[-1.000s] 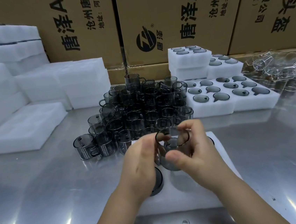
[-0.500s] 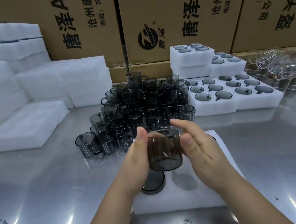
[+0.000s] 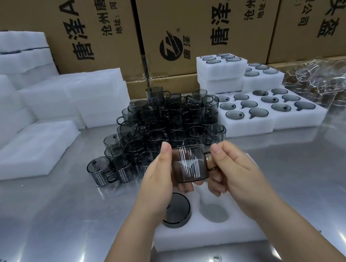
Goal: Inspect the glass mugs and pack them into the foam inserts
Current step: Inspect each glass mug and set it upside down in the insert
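A smoky grey glass mug point(image 3: 189, 164) is held upright in the air between both hands, its handle pointing right. My left hand point(image 3: 157, 181) grips its left side, thumb up along the rim. My right hand point(image 3: 233, 171) holds the handle side, fingers curled under the mug. Below them lies a white foam insert point(image 3: 210, 231) with one mug point(image 3: 176, 212) seated in a left pocket and an empty pocket point(image 3: 213, 212) beside it. A pile of several grey mugs point(image 3: 167, 123) stands behind on the steel table.
Filled foam inserts point(image 3: 273, 118) sit at the right rear, two more stacked point(image 3: 221, 70) behind them. Clear glass mugs point(image 3: 323, 85) lie far right. Blank foam sheets point(image 3: 24, 146) are piled at the left. Cardboard cartons point(image 3: 178, 23) wall the back.
The mug went from tilted with its mouth toward me to upright, and it has been turned so that the handle now shows at the right. Both hands stayed on it.
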